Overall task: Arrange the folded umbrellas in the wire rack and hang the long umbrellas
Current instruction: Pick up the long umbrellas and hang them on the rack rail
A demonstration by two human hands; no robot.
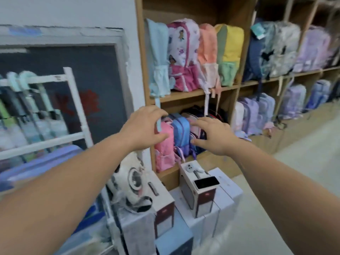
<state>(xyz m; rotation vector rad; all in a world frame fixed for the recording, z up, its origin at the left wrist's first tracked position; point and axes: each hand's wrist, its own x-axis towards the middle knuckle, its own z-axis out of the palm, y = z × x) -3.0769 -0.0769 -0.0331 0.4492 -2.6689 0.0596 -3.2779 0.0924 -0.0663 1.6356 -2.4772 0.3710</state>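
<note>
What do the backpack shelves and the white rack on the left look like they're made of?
Shelves: likely wood or laminated board, matte tan, flat square-edged panels. White rack: probably painted metal or plastic bars, smooth and even white; motion blur leaves it open.

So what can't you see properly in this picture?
Head view:
- Umbrellas on the white rack, left: motion-blurred, and cut off by the left edge.
- Left hand: blur hides whether it holds the hanging blue strap.
- Pink backpack: partly hidden behind that hand.
- Far-right backpacks: too small and blurred to tell apart.
</note>
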